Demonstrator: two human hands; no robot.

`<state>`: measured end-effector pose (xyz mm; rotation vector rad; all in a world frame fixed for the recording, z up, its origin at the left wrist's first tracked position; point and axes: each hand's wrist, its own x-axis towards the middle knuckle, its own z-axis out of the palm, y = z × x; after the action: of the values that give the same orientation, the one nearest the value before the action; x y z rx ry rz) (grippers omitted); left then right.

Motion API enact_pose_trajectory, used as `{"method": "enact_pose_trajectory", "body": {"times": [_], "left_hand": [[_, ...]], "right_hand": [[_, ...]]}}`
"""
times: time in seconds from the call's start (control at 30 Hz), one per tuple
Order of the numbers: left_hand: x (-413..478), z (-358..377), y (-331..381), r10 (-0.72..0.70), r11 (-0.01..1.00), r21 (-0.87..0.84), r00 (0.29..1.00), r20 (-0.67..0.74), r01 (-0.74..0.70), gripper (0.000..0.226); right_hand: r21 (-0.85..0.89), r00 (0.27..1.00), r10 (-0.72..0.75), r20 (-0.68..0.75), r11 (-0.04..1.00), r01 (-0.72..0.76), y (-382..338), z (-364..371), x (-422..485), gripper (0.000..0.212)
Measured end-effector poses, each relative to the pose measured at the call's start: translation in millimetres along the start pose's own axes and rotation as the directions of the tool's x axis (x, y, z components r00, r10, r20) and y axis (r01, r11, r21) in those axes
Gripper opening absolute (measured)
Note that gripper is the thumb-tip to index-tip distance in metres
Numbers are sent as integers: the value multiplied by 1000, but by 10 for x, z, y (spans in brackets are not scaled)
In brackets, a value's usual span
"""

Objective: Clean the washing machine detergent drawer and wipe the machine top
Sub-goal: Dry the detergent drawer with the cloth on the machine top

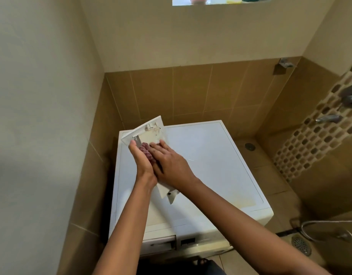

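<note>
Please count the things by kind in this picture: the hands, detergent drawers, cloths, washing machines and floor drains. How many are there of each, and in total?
Hands: 2, left hand and right hand
Detergent drawer: 1
Cloth: 1
Washing machine: 1
Floor drains: 2, far drain and near drain
Total: 7
</note>
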<state>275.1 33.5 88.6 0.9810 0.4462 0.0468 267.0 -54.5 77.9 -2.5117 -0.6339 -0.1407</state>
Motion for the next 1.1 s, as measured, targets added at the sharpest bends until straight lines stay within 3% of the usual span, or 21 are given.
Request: {"method": "enact_pose_trajectory", "body": {"times": [0.13, 0.27, 0.53, 0.63, 0.7, 0.73, 0.8, 0.9, 0.97, 1.03, 1.07, 1.1], "left_hand": [[93, -86, -8, -48, 997, 58, 998, -32, 49, 62], [167, -157, -92, -138, 961, 222, 983, -121, 162, 45], [216, -195, 44, 70, 900, 436, 986, -148, 1, 23], [204, -208, 215, 86, 916, 401, 988, -130, -27, 22], [178, -212, 263, 96, 916, 398, 990, -104, -47, 28], [175, -202, 267, 101, 911, 409, 991, -87, -57, 31], [151, -186, 244, 104, 896, 439, 993, -55, -70, 37], [107, -198, 180, 91, 877, 475, 996, -20, -71, 41], [71, -228, 141, 78, 865, 497, 997, 4, -70, 42], [32, -263, 109, 62, 854, 516, 998, 29, -68, 44], [18, -278, 101, 51, 850, 523, 998, 42, -65, 45], [-4, -295, 96, 46, 847, 528, 998, 50, -65, 45]], "right_hand": [[135, 993, -115, 1, 984, 113, 170, 135, -343, 43], [205, 976, -219, -19, 954, 218, 356, 232, -532, 43], [152, 890, -444, 101, 891, 427, 984, 376, -923, 41], [162, 985, -157, 66, 976, 145, 1319, 530, -1077, 47], [315, 994, 109, -24, 944, -96, 1359, 601, -1030, 43], [399, 972, 232, -35, 895, -199, 1341, 600, -951, 42], [469, 906, 414, 87, 786, -403, 1309, 539, -793, 44], [299, 804, 478, 353, 757, -581, 1339, 457, -699, 43], [312, 779, 505, 371, 722, -617, 1356, 412, -674, 32], [487, 756, 598, 265, 594, -640, 1352, 322, -637, 20], [623, 704, 663, 255, 444, -644, 1358, 248, -595, 18], [747, 639, 701, 318, 230, -624, 1349, 152, -546, 22]]}}
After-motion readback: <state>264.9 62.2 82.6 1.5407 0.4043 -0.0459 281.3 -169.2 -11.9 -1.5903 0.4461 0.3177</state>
